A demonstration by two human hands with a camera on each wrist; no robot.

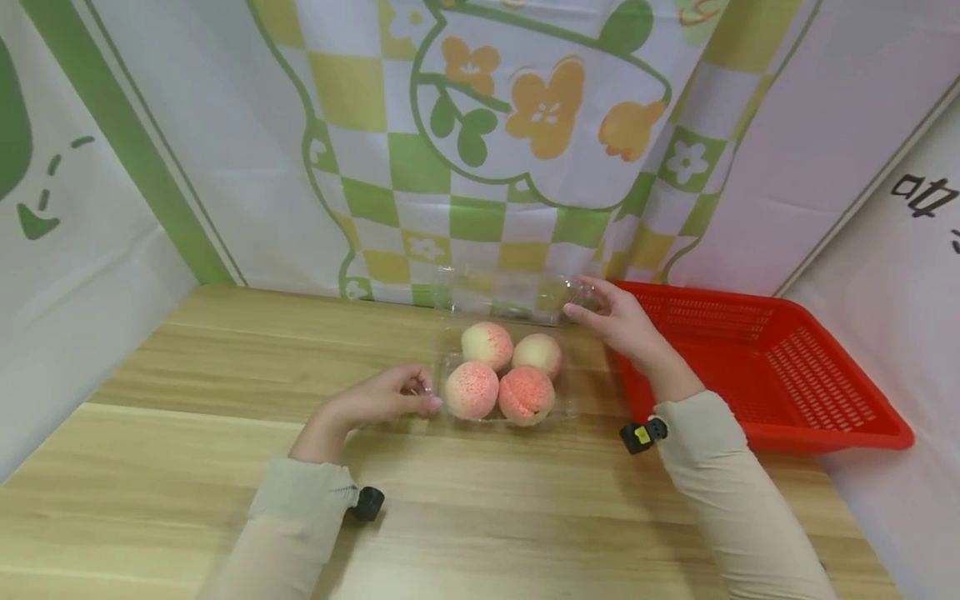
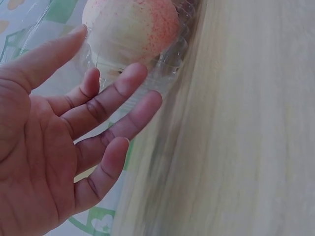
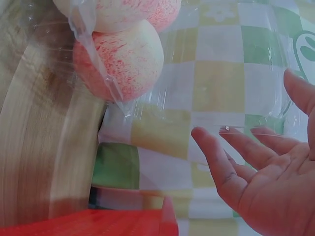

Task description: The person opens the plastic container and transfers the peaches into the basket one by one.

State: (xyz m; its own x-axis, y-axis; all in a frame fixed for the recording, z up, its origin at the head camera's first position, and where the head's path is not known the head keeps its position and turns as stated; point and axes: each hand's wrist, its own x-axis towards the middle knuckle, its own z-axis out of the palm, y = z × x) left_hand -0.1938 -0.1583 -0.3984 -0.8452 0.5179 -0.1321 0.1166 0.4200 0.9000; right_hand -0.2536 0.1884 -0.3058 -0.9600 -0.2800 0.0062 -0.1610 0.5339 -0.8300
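Several peaches (image 1: 472, 390), pink and cream, sit in a clear plastic clamshell box (image 1: 566, 407) on the table. Its transparent lid (image 1: 498, 293) stands raised at the back. My left hand (image 1: 390, 394) is at the box's near left corner, with thumb and fingers apart and fingertips right at the plastic wall. In the left wrist view its fingers are loosely bent beside a peach (image 2: 130, 32). My right hand (image 1: 618, 321) is at the lid's right end. The right wrist view shows its thumb and fingers spread around the lid's edge, fingertips close to the plastic.
A red plastic basket (image 1: 813, 442) with slotted walls stands on the right, close to my right forearm. The wooden table (image 1: 225, 367) runs back to a patterned cloth backdrop (image 1: 420, 158). White cloth walls rise at both sides.
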